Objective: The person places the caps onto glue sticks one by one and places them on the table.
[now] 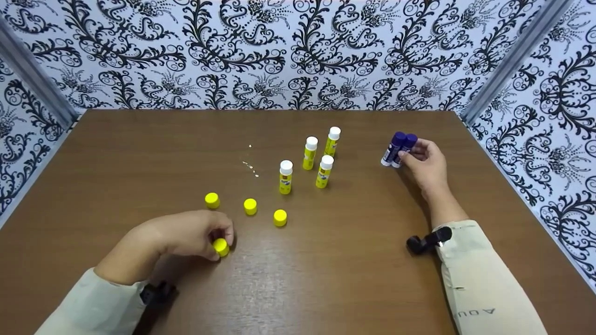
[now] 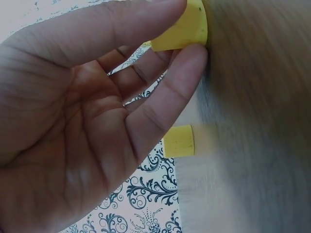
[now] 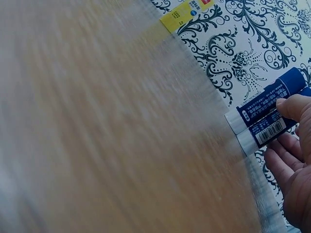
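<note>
My left hand (image 1: 191, 235) pinches a small yellow cap (image 1: 221, 247) at the table's near left; in the left wrist view the thumb and a fingertip lie on the cap (image 2: 187, 29). Three more yellow caps, one of them the cap just beyond the hand (image 1: 212, 200), stand apart on the table. At the right, my right hand (image 1: 427, 167) holds one of two purple-blue glue sticks (image 1: 404, 149), upright side by side. The right wrist view shows the thumb on the barcoded glue stick (image 3: 269, 130) and fingers behind it. Several yellow glue sticks with white tops (image 1: 286, 177) stand mid-table.
White crumbs (image 1: 250, 167) lie left of the yellow glue sticks on the brown wooden table (image 1: 302, 288). Patterned black-and-white panels (image 1: 260, 51) rise at the back and both sides. Each wrist carries a black camera mount (image 1: 428, 240).
</note>
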The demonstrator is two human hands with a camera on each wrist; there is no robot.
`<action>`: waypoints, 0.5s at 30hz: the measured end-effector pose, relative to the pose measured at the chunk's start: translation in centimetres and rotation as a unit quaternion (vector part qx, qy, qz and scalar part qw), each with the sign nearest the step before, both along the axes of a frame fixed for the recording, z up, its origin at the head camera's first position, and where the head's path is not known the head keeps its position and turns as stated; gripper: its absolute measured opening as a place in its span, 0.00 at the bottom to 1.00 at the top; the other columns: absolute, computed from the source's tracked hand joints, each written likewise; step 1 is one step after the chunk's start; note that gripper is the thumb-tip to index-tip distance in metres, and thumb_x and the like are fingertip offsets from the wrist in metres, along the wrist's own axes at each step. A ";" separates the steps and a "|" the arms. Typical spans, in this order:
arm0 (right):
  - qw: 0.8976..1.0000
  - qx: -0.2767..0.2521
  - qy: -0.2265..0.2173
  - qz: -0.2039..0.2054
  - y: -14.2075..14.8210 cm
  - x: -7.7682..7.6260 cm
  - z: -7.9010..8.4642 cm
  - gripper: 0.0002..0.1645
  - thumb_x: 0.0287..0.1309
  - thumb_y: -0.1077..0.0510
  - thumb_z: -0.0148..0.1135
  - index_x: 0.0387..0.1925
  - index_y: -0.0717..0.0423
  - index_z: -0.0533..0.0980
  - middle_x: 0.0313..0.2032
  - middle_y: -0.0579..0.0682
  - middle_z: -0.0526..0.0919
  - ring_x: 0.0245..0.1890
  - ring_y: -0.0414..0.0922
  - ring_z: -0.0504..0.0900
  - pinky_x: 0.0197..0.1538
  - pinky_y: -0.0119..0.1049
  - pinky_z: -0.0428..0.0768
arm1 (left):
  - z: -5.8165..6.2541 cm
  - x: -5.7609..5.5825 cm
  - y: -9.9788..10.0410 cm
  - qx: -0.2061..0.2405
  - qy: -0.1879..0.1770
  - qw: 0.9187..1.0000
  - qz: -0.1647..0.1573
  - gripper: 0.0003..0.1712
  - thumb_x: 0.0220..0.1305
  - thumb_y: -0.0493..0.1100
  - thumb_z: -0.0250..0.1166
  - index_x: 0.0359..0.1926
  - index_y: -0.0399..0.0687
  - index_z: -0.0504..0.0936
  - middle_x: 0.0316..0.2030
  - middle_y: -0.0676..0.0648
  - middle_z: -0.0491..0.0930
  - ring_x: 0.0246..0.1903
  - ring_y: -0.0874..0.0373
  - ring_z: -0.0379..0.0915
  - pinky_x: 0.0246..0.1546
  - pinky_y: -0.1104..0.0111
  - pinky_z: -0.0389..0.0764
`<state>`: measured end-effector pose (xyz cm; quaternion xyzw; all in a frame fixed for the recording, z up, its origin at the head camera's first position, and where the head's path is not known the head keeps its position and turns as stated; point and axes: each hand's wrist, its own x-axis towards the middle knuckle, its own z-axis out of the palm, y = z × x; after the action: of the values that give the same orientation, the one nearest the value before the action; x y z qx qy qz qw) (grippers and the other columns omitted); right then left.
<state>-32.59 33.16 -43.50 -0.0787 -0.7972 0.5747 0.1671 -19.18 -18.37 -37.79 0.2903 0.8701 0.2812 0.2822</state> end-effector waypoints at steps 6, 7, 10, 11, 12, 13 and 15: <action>1.000 -0.020 0.013 -0.004 0.0 -0.1 0.0 0.28 0.62 0.63 0.71 0.61 0.61 0.73 0.43 0.40 0.79 0.45 0.37 0.79 0.52 0.23 0.78 | 0.0 0.0 0.0 0.000 0.013 1.000 -0.004 0.15 0.55 0.30 0.74 0.35 0.53 0.81 0.37 0.57 0.77 0.39 0.60 0.73 0.40 0.72 0.76; 1.000 -0.023 0.018 -0.005 -0.1 -0.1 0.1 0.27 0.62 0.64 0.71 0.61 0.61 0.73 0.42 0.40 0.79 0.45 0.37 0.79 0.52 0.23 0.78 | -0.1 0.0 0.0 0.002 0.016 1.000 -0.004 0.15 0.54 0.30 0.74 0.34 0.53 0.81 0.36 0.57 0.77 0.39 0.60 0.73 0.40 0.72 0.76; 0.999 -0.033 0.035 -0.007 -0.2 0.0 0.2 0.27 0.61 0.65 0.71 0.60 0.62 0.73 0.41 0.41 0.79 0.44 0.38 0.79 0.51 0.22 0.78 | -0.1 0.0 0.0 0.007 0.026 1.000 -0.006 0.15 0.53 0.29 0.74 0.34 0.53 0.81 0.36 0.57 0.77 0.38 0.60 0.72 0.39 0.72 0.75; 0.999 -0.034 0.039 -0.008 -0.2 0.0 0.3 0.26 0.61 0.66 0.71 0.60 0.62 0.73 0.41 0.41 0.79 0.44 0.37 0.79 0.51 0.22 0.78 | -0.2 -0.1 0.0 0.009 0.030 0.999 -0.006 0.15 0.53 0.29 0.74 0.34 0.53 0.81 0.36 0.57 0.77 0.38 0.60 0.72 0.39 0.72 0.74; 0.998 -0.036 0.043 -0.009 -0.3 0.1 0.4 0.27 0.61 0.66 0.71 0.60 0.62 0.73 0.41 0.41 0.79 0.44 0.38 0.79 0.51 0.22 0.78 | -0.2 -0.1 0.0 0.011 0.033 0.999 -0.007 0.15 0.53 0.29 0.74 0.34 0.54 0.81 0.36 0.57 0.77 0.38 0.61 0.72 0.39 0.73 0.74; 0.998 -0.036 0.046 -0.011 -0.3 0.1 0.4 0.27 0.61 0.66 0.71 0.60 0.62 0.73 0.41 0.41 0.79 0.44 0.38 0.79 0.51 0.22 0.78 | -0.2 -0.1 0.0 0.013 0.037 0.999 -0.007 0.15 0.53 0.30 0.74 0.34 0.54 0.81 0.36 0.58 0.77 0.38 0.61 0.72 0.39 0.73 0.74; 0.998 -0.041 0.047 -0.013 -0.4 0.1 0.5 0.28 0.61 0.66 0.71 0.61 0.62 0.73 0.41 0.41 0.79 0.44 0.38 0.79 0.51 0.22 0.78 | -0.2 -0.1 0.0 0.016 0.044 0.999 -0.007 0.15 0.53 0.30 0.74 0.34 0.55 0.81 0.36 0.58 0.77 0.38 0.61 0.72 0.40 0.72 0.75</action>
<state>-32.46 32.77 -42.99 -0.0686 -0.7633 0.6075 0.2089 -19.24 -18.32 -38.04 0.3132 0.8750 0.2801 0.2404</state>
